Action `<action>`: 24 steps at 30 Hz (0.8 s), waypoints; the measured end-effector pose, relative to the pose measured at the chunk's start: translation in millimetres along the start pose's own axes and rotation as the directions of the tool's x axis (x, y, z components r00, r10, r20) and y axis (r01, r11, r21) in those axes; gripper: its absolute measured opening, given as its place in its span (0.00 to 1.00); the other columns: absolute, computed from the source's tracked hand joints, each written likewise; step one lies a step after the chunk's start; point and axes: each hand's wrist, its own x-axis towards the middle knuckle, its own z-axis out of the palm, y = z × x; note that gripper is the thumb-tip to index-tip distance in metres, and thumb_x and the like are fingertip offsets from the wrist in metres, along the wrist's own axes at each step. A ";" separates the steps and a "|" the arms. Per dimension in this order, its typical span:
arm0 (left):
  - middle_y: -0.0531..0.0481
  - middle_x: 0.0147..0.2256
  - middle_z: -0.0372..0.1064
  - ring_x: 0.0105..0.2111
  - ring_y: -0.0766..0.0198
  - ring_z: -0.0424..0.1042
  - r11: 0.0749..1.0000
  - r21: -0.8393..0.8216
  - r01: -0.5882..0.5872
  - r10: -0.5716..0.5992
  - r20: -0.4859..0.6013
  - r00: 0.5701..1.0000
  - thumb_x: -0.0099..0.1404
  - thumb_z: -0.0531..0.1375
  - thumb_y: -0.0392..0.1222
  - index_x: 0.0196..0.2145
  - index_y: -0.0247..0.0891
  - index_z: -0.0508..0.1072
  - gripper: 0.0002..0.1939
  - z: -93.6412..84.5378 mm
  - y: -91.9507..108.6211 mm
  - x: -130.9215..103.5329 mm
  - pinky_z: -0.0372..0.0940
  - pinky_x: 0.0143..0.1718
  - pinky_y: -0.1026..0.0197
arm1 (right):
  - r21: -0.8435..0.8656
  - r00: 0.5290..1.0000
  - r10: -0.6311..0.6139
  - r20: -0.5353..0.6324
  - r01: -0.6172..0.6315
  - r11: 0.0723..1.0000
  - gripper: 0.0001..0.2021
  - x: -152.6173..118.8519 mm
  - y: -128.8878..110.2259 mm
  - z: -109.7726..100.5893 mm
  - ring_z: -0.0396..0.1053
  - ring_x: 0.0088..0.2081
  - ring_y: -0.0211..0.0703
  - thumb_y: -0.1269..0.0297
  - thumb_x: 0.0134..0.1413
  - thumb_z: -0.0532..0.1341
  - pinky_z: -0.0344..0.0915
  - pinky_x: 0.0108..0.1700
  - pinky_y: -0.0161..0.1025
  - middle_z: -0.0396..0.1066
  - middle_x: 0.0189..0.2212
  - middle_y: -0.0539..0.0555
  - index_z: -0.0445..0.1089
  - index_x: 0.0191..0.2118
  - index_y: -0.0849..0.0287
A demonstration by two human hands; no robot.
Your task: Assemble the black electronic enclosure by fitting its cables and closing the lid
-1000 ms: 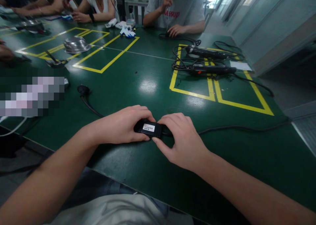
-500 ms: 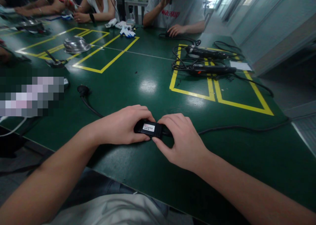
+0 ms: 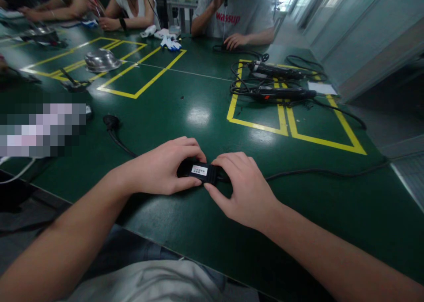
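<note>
A small black box with a white printed label (image 3: 199,171) lies on the green table (image 3: 159,218) near its front edge. My left hand (image 3: 172,166) grips its left end, thumb on the near side and fingers on the far side. My right hand (image 3: 243,185) pinches the right end between thumb and fingers. A black cable (image 3: 308,171) runs off to the right from under my right hand. Left of my left hand, another stretch of cable leads to a black plug (image 3: 111,122) on the table.
Two black corded tools (image 3: 285,93) lie in yellow taped frames at the back right. A metal bowl (image 3: 102,60) and blue-white gloves (image 3: 171,43) are farther back. A person (image 3: 236,17) sits opposite; others sit at the far left. A pixelated object (image 3: 43,129) is at left.
My left hand has shifted very slightly on the box, while my right hand is almost still. At the far left, a person's hand has moved with a red object.
</note>
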 end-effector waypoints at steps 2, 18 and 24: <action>0.46 0.46 0.78 0.46 0.54 0.77 1.000 -0.017 -0.012 0.012 -0.004 1.000 0.71 0.66 0.48 0.50 0.40 0.80 0.13 -1.5 0.3 0.2 0.68 0.51 0.54 | 0.000 1.000 0.017 -0.017 -0.017 1.000 0.14 -0.9 0.0 1.0 0.75 0.48 0.60 0.60 0.66 0.66 0.68 0.48 0.53 0.80 0.48 0.63 0.71 0.53 0.59; 0.35 0.61 0.75 0.62 0.41 0.70 0.947 0.234 0.218 -0.154 -0.263 0.952 0.73 0.61 0.47 0.61 0.38 0.79 0.22 9.9 -27.3 4.7 0.66 0.68 0.34 | 0.044 0.998 0.038 -0.056 -0.036 0.998 0.03 0.8 0.7 2.5 0.71 0.44 0.56 0.69 0.67 0.59 0.64 0.44 0.50 0.77 0.41 0.60 0.66 0.39 0.54; 0.44 0.41 0.77 0.42 0.53 0.75 0.983 0.110 0.144 -0.121 -0.197 0.973 0.69 0.63 0.52 0.38 0.39 0.76 0.13 -7.2 -5.9 -1.9 0.70 0.47 0.51 | -0.027 0.999 0.032 -0.015 -0.032 0.999 0.03 0.5 0.8 2.9 0.67 0.37 0.50 0.68 0.67 0.58 0.60 0.39 0.47 0.72 0.34 0.56 0.67 0.38 0.55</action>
